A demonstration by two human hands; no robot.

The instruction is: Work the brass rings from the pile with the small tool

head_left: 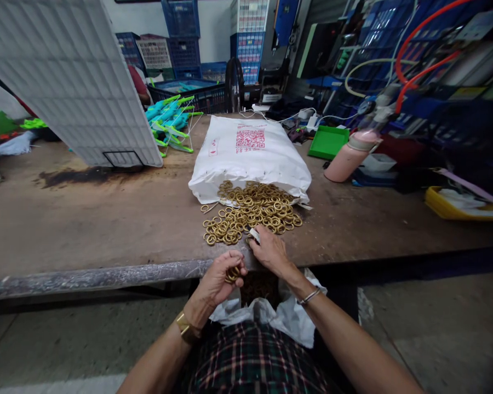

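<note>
A heap of brass-coloured rings (267,210) spills from the mouth of a white woven sack (225,148) onto the table. Several rings (232,274) lie in my left hand (222,276), its fingers curled round them just off the table's front edge. My right hand (270,250) is at the near edge of the heap with its fingers bent. A small white piece (254,235) with a dark end shows at those fingers; whether it is a finger wrap or a held thing, I cannot tell. Below, an open white bag (299,323) sits at my lap with a dark reddish-brown mass inside.
A white ribbed panel (86,82) stands on the table at left, with teal and green plastic parts (170,123) beside it. On the right are a green tray (328,141), a pink bottle (349,158) and a yellow tray (456,208). Crates (248,49) are stacked behind.
</note>
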